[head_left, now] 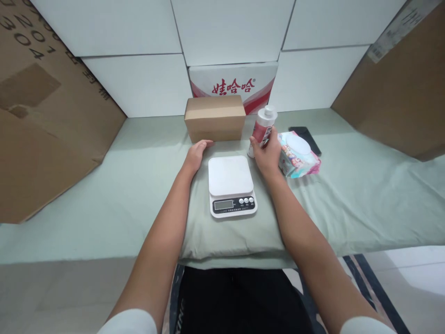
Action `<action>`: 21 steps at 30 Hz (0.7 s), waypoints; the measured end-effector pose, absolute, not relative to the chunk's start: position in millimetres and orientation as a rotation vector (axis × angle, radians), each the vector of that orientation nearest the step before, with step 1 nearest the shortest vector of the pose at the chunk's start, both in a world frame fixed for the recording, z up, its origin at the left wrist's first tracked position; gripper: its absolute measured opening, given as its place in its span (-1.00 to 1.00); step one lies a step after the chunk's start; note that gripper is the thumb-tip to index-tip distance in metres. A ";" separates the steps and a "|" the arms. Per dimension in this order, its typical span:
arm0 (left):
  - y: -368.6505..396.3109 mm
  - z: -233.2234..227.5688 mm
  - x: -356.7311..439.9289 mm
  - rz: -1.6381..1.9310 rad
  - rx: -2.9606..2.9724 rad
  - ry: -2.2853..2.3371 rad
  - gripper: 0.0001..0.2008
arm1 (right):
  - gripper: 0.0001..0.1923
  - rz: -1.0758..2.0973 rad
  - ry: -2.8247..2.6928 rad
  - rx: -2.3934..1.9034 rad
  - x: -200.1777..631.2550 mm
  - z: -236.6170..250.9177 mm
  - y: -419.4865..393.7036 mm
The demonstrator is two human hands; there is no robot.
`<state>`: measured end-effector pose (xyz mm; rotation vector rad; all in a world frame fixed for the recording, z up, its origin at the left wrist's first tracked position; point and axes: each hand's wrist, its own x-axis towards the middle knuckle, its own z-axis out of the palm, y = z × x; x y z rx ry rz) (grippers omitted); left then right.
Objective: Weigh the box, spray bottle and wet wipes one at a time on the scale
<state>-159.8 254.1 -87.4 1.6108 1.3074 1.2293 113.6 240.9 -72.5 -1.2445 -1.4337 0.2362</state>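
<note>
Two hands work: the right hand [268, 157] has its grip wrapped round the bottle [260, 131], near the scale's [231, 178] far right corner; steady, upright holding suits it, while the left hand [195, 156] lies empty, fingers loosely extended beside the carton [214, 125]

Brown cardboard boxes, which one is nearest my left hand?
The small box in the middle, just beyond your left hand. The large left box and large right box stand well away at either side.
</note>
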 end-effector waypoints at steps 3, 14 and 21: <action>252.7 -85.8 -158.5 1.224 1.596 1.303 -0.52 | -0.31 0.290 -1.435 -1.248 114.4 -79.5 245.7; 256.6 -91.5 -159.5 1.090 1.666 1.325 -0.30 | -0.20 0.147 -1.459 -1.425 117.2 -80.4 248.7; 258.8 -95.1 -160.8 1.095 1.658 1.318 -0.31 | -0.30 -0.024 -1.394 -1.392 116.1 -45.3 227.9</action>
